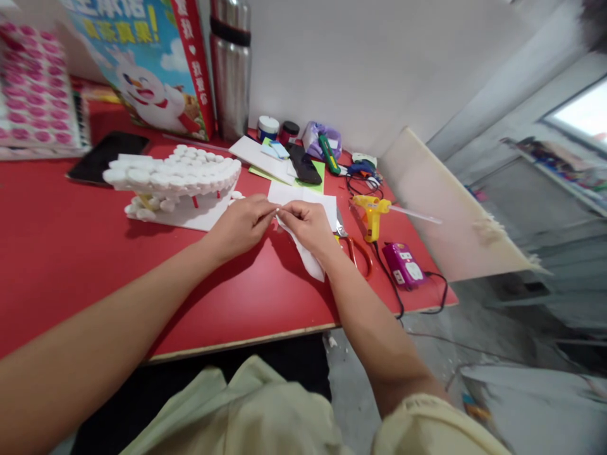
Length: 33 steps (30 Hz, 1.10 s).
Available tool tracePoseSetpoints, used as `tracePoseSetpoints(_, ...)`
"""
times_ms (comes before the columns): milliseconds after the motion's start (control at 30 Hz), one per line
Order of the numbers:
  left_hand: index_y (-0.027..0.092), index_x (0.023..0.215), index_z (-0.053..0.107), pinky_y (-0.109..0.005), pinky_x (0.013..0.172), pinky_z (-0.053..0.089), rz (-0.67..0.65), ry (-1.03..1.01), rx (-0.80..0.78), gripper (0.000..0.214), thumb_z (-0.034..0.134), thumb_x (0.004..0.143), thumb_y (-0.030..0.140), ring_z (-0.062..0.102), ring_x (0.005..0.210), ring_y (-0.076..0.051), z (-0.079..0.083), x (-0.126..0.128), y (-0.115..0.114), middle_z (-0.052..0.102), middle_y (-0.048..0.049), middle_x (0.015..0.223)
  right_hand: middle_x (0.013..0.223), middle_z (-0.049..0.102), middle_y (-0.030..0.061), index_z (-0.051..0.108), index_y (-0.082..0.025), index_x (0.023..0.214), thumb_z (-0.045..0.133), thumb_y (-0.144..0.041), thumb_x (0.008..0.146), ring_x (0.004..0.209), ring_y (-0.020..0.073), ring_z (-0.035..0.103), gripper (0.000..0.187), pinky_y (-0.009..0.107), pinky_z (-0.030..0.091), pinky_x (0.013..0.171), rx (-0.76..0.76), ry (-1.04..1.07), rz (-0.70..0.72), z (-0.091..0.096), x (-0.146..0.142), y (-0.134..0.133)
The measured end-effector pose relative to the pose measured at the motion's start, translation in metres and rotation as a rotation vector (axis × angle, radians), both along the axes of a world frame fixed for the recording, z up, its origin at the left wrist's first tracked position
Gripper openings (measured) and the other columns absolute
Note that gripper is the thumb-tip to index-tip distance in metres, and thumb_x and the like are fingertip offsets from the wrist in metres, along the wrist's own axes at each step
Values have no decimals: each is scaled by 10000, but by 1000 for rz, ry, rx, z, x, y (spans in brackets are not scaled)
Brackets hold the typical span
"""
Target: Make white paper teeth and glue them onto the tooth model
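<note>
My left hand (pixel 243 222) and my right hand (pixel 310 224) meet over the front of the red table, both closed in a pinch. Between their fingertips is the small white end of a thin, soft-looking white strip (pixel 309 259). The strip hangs below my right hand towards the tabletop; I cannot tell whether it is paper or tissue. Behind the hands lies a white sheet (pixel 327 205). To the left of my left hand stands a model covered in rounded white pieces (pixel 177 172), on a white base with red supports.
Right of my right arm lie orange-handled scissors (pixel 363 258), a yellow glue gun (pixel 373 218) with a clear stick, and a purple power socket (pixel 404 265) with black cords. Farther back are a green cutter (pixel 329 153), jars, a steel flask (pixel 231 76) and a dark phone (pixel 109 157).
</note>
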<state>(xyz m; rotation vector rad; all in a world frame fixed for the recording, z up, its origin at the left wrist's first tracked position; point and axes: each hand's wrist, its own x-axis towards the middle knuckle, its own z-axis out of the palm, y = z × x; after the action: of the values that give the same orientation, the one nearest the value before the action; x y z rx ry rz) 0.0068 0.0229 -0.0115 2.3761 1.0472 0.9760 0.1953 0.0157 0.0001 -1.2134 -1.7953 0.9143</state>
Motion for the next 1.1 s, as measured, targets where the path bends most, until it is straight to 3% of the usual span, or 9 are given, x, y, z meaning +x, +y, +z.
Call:
tracePoseSetpoints(200,133,870,713,-347,703,419,64,120,95,343,417,1016,226,597,792,-236,2,2,-4,646,-109,835,629,694,17,681,-176,730,790,-501,804,490,136,601,351,247,439,468,-299,163,-69,0,-2,-2)
tracePoseSetpoints(367,139,901,725,-340,727,448,90,32,69,324,446,1016,257,610,794,-223,6,1,-4,664,-92,829,582,625,-24,666,-180,665,921,-581,645,490,94,526,476,210,384,441,-275,229,-127,6,9,4)
tracePoseSetpoints(433,141,946,743,-327,746,473,81,-81,-6,302,474,1004,267,630,791,-206,7,1,-3,696,-79,844,616,652,-6,706,-172,716,874,-628,711,501,87,510,486,205,385,450,-352,285,-102,8,15,7)
tracePoseSetpoints(533,152,988,757,-313,776,507,79,-240,-122,283,511,989,294,661,813,-190,11,1,-3,743,-65,897,716,726,61,727,-167,849,686,-695,883,571,147,618,531,265,514,529,-599,457,-8,9,19,10)
tracePoseSetpoints(700,172,969,760,-337,785,521,77,-261,-103,286,508,996,305,654,815,-200,14,0,-6,732,-76,899,815,750,92,681,-172,979,519,-563,1026,682,213,698,426,411,639,692,-840,590,237,11,9,6)
tracePoseSetpoints(833,158,932,760,-320,770,495,30,-237,-36,280,512,997,270,647,793,-188,12,1,-6,714,-62,845,803,706,39,664,-158,961,569,-428,1045,630,137,631,299,349,653,699,-821,643,238,14,6,2)
tracePoseSetpoints(933,156,910,764,-297,760,478,29,-230,-20,271,525,992,255,642,776,-172,11,2,-6,718,-50,839,779,662,-16,694,-154,983,767,-344,921,569,81,541,213,254,605,621,-759,680,239,13,7,0)
tracePoseSetpoints(1100,145,864,759,-288,679,429,105,-215,-39,280,543,977,283,602,696,-159,11,2,-7,678,-36,749,702,691,-37,703,-167,1079,894,-327,732,533,91,578,428,221,504,517,-556,539,79,10,3,0)
